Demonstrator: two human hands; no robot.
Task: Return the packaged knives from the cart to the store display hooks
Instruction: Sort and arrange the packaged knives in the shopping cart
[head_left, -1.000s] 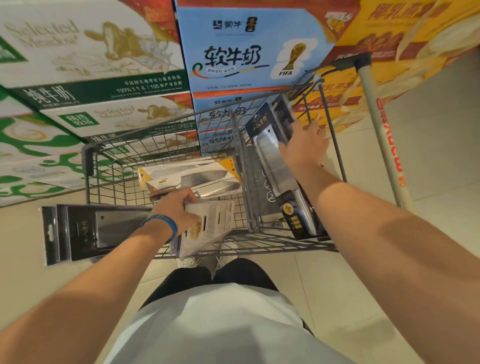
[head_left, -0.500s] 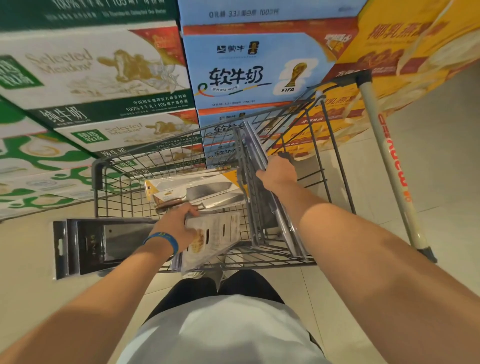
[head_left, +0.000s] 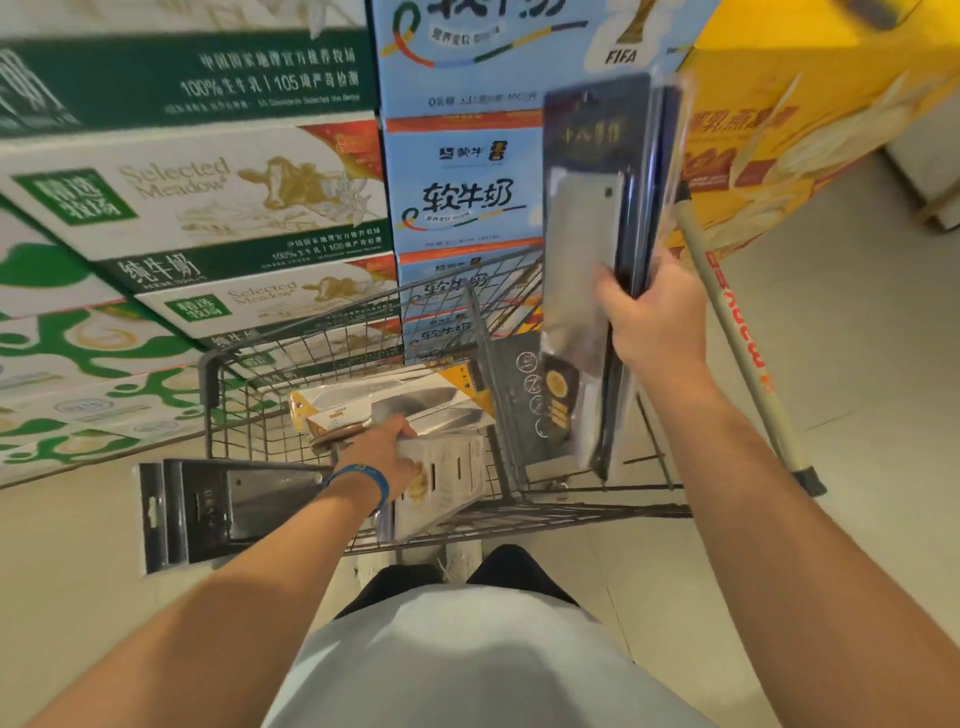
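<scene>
My right hand (head_left: 655, 322) grips dark packaged cleavers (head_left: 597, 208) upright, lifted above the right part of the wire cart (head_left: 228, 379). There look to be two or three packs pressed together. My left hand (head_left: 382, 457), with a blue wristband, rests on a white knife pack (head_left: 447, 483) lying in the cart's left compartment. A yellow-and-white knife pack (head_left: 395, 400) lies just behind it. Dark cleaver packs (head_left: 228, 504) stick out through the cart's left side. Another dark pack (head_left: 524, 395) leans in the right compartment.
Stacked milk cartons (head_left: 208, 192) rise like a wall right behind and left of the cart; blue cartons (head_left: 462, 192) and yellow cartons (head_left: 779, 130) continue to the right. The cart handle (head_left: 737, 343) slants down on the right. Tiled floor (head_left: 857, 338) lies to the right.
My right hand has lifted the dark cleaver packs up out of the cart's right compartment. My left hand stays on the white pack. My view has shifted closer to the cart.
</scene>
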